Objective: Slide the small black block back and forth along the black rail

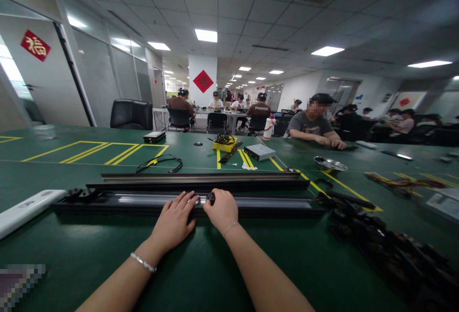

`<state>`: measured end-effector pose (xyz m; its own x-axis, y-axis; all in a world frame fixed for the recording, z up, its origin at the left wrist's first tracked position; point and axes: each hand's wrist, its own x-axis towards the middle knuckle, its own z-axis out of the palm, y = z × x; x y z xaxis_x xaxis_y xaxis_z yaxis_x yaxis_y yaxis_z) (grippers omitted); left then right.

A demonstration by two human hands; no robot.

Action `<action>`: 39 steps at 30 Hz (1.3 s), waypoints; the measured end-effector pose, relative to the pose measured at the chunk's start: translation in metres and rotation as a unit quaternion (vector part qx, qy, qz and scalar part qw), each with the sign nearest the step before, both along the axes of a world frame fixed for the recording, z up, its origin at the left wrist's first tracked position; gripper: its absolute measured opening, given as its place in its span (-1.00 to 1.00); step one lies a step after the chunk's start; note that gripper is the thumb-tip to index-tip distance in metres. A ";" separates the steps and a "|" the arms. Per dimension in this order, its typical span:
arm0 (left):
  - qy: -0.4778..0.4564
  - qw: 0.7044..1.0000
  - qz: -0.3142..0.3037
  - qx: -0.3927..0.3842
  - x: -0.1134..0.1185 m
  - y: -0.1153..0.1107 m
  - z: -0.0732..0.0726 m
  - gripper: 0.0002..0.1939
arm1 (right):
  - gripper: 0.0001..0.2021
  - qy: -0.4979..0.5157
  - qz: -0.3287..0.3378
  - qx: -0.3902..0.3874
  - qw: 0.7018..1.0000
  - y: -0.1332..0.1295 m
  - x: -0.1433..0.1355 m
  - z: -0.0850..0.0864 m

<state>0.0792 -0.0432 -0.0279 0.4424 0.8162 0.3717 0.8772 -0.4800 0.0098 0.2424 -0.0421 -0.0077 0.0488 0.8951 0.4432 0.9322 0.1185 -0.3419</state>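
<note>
A long black rail (pixel 143 202) with a shiny strip along its middle lies crosswise on the green table. My left hand (pixel 175 220) rests over the rail's near edge, palm down, its fingers stretched across the strip. Just right of it, my right hand (pixel 223 210) pinches a small black piece (pixel 211 199) on the rail between thumb and fingers. Behind this rail lies a second long dark rail (pixel 201 177), which neither hand touches.
A white long box (pixel 28 210) lies at the left. Several black parts (pixel 387 245) are heaped at the right. Farther back are a cable (pixel 161 160), a yellow container (pixel 224 144), a grey box (pixel 259 152) and a metal bowl (pixel 330 163). A person (pixel 313 123) sits across the table.
</note>
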 end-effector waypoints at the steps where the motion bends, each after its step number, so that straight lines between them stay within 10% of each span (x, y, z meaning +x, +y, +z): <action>1: 0.000 1.000 0.000 0.000 0.000 0.000 0.000 -0.41 | -0.87 0.000 0.000 0.001 1.000 0.000 0.000 0.000; 39: -0.001 1.000 -0.001 0.004 0.000 0.000 0.000 -0.41 | -0.89 0.015 0.006 0.013 1.000 0.002 0.003 -0.003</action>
